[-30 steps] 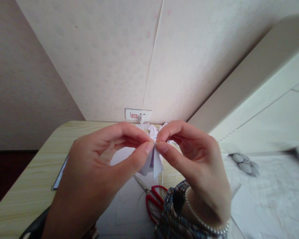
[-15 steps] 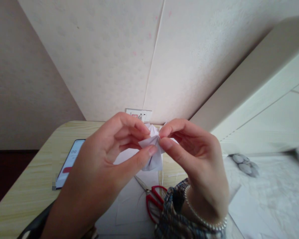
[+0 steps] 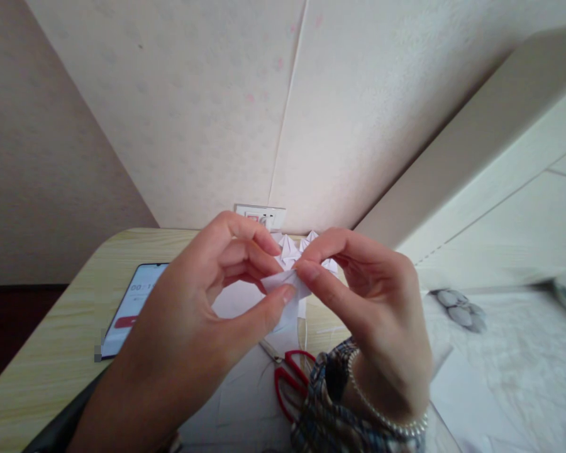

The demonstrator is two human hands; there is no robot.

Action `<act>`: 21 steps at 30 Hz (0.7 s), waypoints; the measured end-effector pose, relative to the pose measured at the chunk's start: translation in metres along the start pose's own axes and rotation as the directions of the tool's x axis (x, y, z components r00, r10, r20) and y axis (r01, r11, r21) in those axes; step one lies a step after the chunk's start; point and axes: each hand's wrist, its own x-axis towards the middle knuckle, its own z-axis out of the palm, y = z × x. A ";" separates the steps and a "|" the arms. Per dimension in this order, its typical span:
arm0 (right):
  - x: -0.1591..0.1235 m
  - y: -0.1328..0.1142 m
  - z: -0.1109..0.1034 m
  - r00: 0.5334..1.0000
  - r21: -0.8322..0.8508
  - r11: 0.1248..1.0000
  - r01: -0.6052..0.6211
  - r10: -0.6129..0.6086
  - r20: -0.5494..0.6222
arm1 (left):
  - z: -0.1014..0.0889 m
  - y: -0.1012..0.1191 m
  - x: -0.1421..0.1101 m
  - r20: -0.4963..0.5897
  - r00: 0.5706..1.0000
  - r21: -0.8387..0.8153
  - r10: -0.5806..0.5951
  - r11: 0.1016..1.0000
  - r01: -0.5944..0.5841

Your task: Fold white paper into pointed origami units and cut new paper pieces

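Red-handled scissors (image 3: 287, 378) lie below the right hand (image 3: 375, 302); the left hand (image 3: 200, 308) partly hides a phone (image 3: 131, 305). Both hands pinch folded white paper (image 3: 282, 280) between them.

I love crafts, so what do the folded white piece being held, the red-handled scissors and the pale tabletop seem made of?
Folded white piece: matte paper, judging by thin edges and creases.
Red-handled scissors: apparently metal where grey, probably smooth plastic where red.
Pale yellow tabletop: low-sheen, grained like wood, possibly laminate.

Two hands (image 3: 202, 296), one held paper (image 3: 277, 282), one phone (image 3: 129, 308), one pair of scissors (image 3: 288, 358) and one bracelet (image 3: 404, 430) were present.
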 end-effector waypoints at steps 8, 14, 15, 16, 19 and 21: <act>0.002 0.002 0.002 1.000 0.019 1.000 -0.009 0.009 -0.001 | -0.002 0.004 0.001 0.021 0.997 -0.002 -0.077 0.997 0.077; 0.002 0.002 0.002 0.995 -0.068 0.997 0.040 -0.046 -0.089 | -0.001 0.002 0.004 0.011 0.992 -0.086 -0.123 0.989 0.123; 0.002 0.003 0.002 0.992 -0.087 0.995 0.053 -0.062 -0.106 | -0.002 0.001 0.004 0.005 0.992 -0.091 -0.129 0.987 0.129; 0.001 0.004 0.001 0.989 -0.102 0.993 0.062 -0.075 -0.124 | -0.003 0.001 0.005 0.004 0.991 -0.085 -0.134 0.987 0.134; 0.000 0.006 0.001 0.974 -0.108 0.991 0.081 -0.102 -0.201 | -0.005 0.003 0.008 0.045 0.988 -0.034 -0.148 0.988 0.150; -0.001 0.006 0.000 0.968 -0.070 0.994 0.084 -0.098 -0.229 | -0.004 0.004 0.009 0.078 0.984 -0.014 -0.159 0.987 0.160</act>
